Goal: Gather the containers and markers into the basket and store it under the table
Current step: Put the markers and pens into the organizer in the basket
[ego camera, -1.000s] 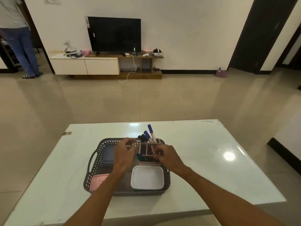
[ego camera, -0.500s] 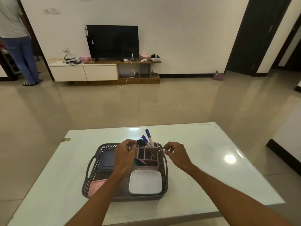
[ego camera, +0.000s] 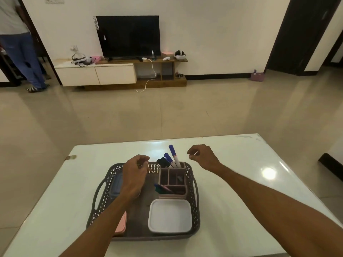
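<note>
Hovering both hands over a packed basket, nothing gripped in either one.

Left hand (ego camera: pixel 134 173) hangs loosely curled and empty above the grey lattice basket (ego camera: pixel 194 199); right hand (ego camera: pixel 203 156) is loosely curled too, just past its far right corner. Basket sits on the white tabletop (ego camera: pixel 259 191), holding a brownish divided organizer (ego camera: pixel 172 179) with blue-capped markers (ego camera: pixel 173 154) sticking up, a white-lidded container (ego camera: pixel 169 216), a pink container (ego camera: pixel 121 225) and a blue-lidded container (ego camera: pixel 116 184).

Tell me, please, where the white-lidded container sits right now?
In the head view, the white-lidded container lies in the basket's near right corner, just in front of the pink organiser holding the markers.
</note>
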`<state>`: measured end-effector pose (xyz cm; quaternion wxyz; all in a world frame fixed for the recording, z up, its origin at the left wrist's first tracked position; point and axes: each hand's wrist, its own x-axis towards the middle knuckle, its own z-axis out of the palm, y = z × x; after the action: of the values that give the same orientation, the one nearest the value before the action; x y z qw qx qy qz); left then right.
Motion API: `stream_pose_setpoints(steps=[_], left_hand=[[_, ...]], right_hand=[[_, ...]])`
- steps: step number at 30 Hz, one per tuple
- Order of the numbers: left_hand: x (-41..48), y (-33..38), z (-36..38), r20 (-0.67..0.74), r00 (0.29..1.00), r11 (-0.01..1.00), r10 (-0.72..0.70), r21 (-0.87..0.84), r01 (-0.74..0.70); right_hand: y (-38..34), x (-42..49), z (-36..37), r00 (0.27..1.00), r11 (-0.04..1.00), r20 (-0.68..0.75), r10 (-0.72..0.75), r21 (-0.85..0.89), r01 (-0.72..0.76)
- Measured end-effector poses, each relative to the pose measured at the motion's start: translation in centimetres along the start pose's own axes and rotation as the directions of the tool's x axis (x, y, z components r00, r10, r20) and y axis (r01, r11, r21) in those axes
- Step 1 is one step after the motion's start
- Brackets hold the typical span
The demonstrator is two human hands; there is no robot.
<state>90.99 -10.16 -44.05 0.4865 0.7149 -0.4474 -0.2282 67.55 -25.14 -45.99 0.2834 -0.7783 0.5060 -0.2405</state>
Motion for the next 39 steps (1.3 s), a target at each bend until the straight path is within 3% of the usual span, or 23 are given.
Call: stream_pose_setpoints(steps=[9,18,23,28,33,37,39], left_hand=[[6.7,-1.4,1.5,-0.001,1.000,0.997,-0.002,0.078,0.003],[7.5,0.8,0.7,0.097,0.978,0.982,-0.185,0.064,0.179],[7.5,2.0,0.6,0.083,0.963,0.966,-0.255,0.056,0.251],[7.6,1.6,1.5,0.032,0.942,0.942,-0.335,0.044,0.333],[7.7,1.0,1.8,-0.099,0.911,0.913,-0.400,0.041,0.405],[7.1,0.6,2.1,-0.156,0.889,0.895,-0.431,0.049,0.443],[6.5,0.3,2.2,-0.179,0.878,0.885,-0.444,0.064,0.461]], right_hand=[[2.3,8.4,4.1,0.964,0.995,0.248,-0.093,-0.005,0.097],[0.3,8.5,2.9,0.909,0.998,0.416,0.021,-0.067,0.008],[-0.9,8.8,3.2,0.870,0.995,0.492,-0.007,-0.084,0.056],[-0.7,10.7,4.5,0.816,0.973,0.563,-0.129,-0.086,0.212],[-1.4,13.3,6.7,0.688,0.905,0.692,-0.220,-0.119,0.409],[-1.1,14.1,8.9,0.562,0.774,0.758,-0.331,-0.123,0.622],[-0.8,13.9,9.4,0.534,0.713,0.755,-0.380,-0.128,0.689]])
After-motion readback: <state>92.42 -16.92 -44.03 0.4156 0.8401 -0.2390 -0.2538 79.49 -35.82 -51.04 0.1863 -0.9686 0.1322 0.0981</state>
